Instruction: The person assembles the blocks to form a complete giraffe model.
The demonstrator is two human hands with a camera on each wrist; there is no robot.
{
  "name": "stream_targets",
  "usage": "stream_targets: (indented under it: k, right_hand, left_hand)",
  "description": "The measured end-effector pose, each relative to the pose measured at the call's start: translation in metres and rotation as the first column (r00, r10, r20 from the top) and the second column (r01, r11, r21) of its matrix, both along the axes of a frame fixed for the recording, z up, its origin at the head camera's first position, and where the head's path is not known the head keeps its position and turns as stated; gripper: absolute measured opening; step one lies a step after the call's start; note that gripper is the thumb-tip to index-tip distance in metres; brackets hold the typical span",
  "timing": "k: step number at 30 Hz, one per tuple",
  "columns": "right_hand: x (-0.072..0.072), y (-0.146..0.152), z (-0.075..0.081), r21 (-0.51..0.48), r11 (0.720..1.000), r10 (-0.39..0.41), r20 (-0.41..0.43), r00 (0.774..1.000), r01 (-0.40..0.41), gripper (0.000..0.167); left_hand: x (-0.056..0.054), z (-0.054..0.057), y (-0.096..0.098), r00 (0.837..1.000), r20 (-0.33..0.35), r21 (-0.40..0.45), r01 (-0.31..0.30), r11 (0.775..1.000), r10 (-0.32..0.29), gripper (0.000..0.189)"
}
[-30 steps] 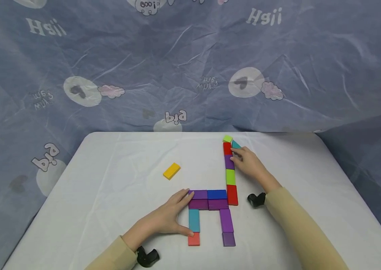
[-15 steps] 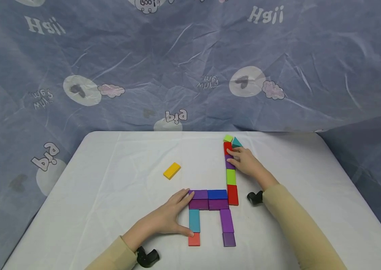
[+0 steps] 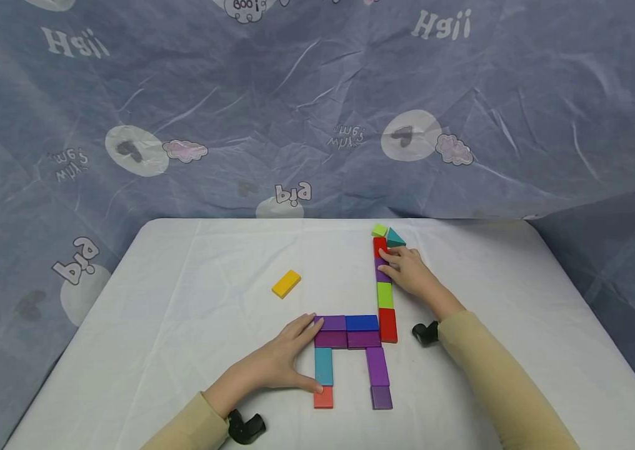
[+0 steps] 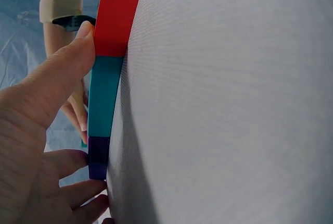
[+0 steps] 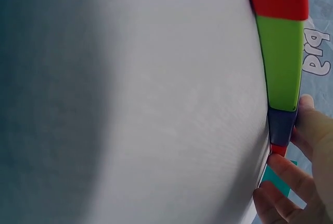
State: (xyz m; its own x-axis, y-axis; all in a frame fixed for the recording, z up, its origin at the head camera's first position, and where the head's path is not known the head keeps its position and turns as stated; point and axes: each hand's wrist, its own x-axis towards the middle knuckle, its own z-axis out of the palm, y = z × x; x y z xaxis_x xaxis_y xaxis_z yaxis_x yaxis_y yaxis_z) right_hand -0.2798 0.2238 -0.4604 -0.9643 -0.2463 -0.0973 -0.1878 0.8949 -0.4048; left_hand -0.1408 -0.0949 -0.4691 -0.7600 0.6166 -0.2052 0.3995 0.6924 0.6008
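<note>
My left hand point(image 3: 275, 359) rests at the left side of a flat block figure. Its thumb touches the orange-red block point(image 3: 323, 398); its fingertips touch the purple block point(image 3: 331, 323), and the teal block point(image 4: 106, 96) lies between them. My right hand point(image 3: 414, 272) is at the upper part of a block column, thumb on a purple block point(image 5: 282, 125) and index finger at a red block point(image 3: 380, 246). Beyond that hand a teal triangular block point(image 3: 394, 238) stands beside a small lime block point(image 3: 379, 230). Below the right hand come a lime block point(image 3: 385, 295) and another red block point(image 3: 387, 325).
A loose yellow block point(image 3: 286, 284) lies on the white tabletop point(image 3: 210, 300). A blue block point(image 3: 362, 323) and several purple ones complete the figure's body and right leg. A printed blue curtain point(image 3: 317, 112) hangs behind the table.
My right hand has shifted slightly left, its fingertips now over the column's blocks. More of the teal triangular block shows, and it sits slightly farther right. My left hand stays put.
</note>
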Motion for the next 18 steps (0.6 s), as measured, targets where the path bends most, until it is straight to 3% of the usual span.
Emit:
stream_targets:
  k: [10,18]
  right_hand:
    - [-0.0013,-0.0027,-0.001,0.018,1.0,-0.008,-0.003,1.0,0.008,0.056]
    - [-0.0003,-0.0014,0.0017,-0.033,0.999,-0.038,-0.016,0.999,0.037,0.056]
  left_hand:
    - [-0.0022,-0.0027,-0.0006,1.0,-0.001,-0.009,-0.002,1.0,0.002,0.115]
    - [-0.0001,-0.0009,0.0005,1.0,0.017,-0.021,-0.007,1.0,0.008,0.115]
